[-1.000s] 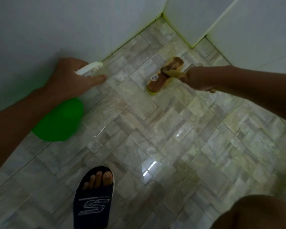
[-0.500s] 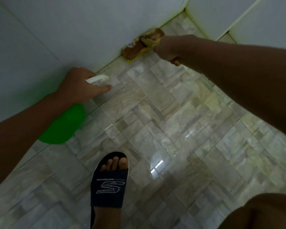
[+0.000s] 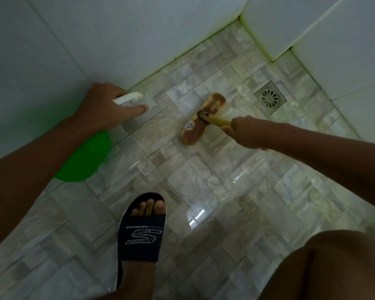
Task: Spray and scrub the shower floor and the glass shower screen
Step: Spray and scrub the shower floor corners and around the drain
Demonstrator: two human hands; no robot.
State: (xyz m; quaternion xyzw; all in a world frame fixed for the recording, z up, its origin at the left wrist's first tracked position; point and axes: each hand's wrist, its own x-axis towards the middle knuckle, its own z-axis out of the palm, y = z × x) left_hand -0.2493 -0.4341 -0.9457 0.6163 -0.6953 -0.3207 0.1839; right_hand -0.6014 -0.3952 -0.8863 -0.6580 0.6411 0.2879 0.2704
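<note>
My left hand grips a green spray bottle by its white trigger head, index finger stretched forward, held low near the left wall. My right hand holds the yellow handle of a wooden scrub brush, whose head lies bristles-down on the wet marbled shower floor. The brush sits between the spray bottle and the floor drain. No glass screen can be made out.
A round metal floor drain sits in the floor near the far right wall. White tiled walls close in on the left and at the back corner. My foot in a dark slide sandal stands centre front; a bare knee fills the lower right.
The brush has come away from the foot of the left wall, back and to the right onto the open floor near the drain. The left hand with the bottle has stayed about where it was.
</note>
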